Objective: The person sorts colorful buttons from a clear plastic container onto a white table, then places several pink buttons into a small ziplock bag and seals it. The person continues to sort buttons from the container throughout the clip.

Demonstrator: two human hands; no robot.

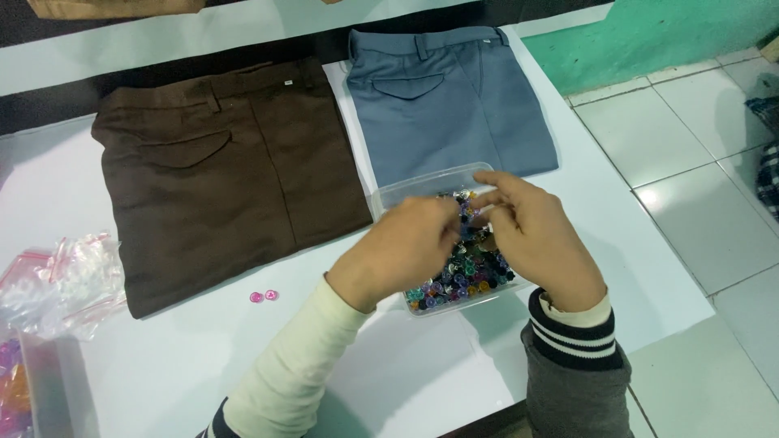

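Here both hands [471, 235] meet directly above the clear button box [422, 188].

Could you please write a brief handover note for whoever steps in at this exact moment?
Left hand and right hand meet over the clear plastic container of mixed coloured buttons, fingertips pinched together on something small; what they hold cannot be made out.
The container sits on the white table, just below the folded blue trousers; folded brown trousers lie beside them.
Done: two pink buttons lie loose on the table by the brown trousers.
Left: nothing yet rests on either pair of trousers.
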